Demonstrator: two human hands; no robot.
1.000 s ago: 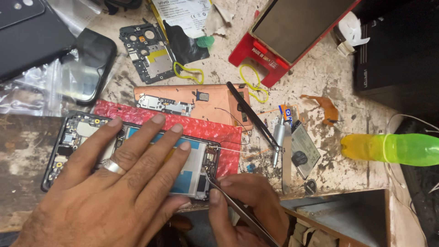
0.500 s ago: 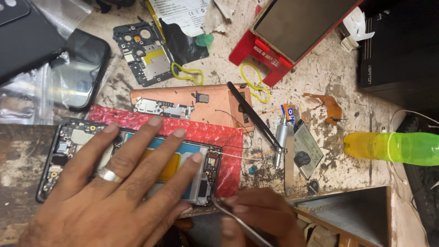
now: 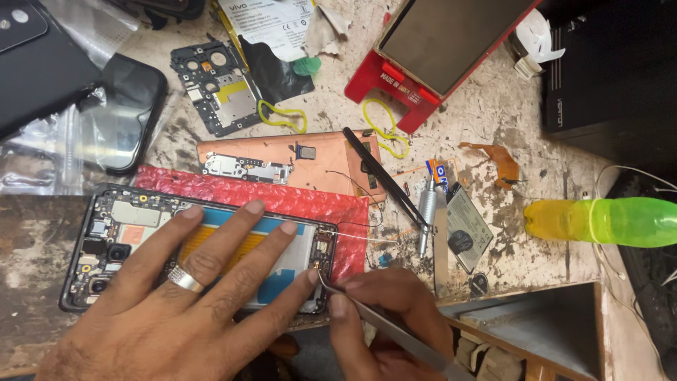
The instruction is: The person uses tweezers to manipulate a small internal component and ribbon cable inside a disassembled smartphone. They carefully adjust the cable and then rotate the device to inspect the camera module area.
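- Nearest to us, our right hand (image 3: 395, 317) pinched a pair of metal tweezers (image 3: 374, 321), their tips pressed together at the near right corner of the opened phone (image 3: 127, 240), seemingly to work on a small part there.
- Our left hand (image 3: 190, 303) lay flat with its fingers (image 3: 240, 226) spread across the phone's blue and orange inside, gripping nothing; we judged that it pinned the phone against the tweezers' push. The phone lay at the near left of the scarred bench (image 3: 493, 120), partly on a red bubble sheet (image 3: 282, 201).
- Just beyond lay a copper-coloured plate (image 3: 324, 166) bearing small parts, with a black spudger (image 3: 384, 176) and a silver screwdriver (image 3: 425, 212) to its right.
- A thin wire (image 3: 367, 236) trailed close to the tweezers and could snag.
- Far right lay a yellow-green bottle (image 3: 606, 220); farther off were a circuit board (image 3: 218, 88) and a red stand (image 3: 395, 88).
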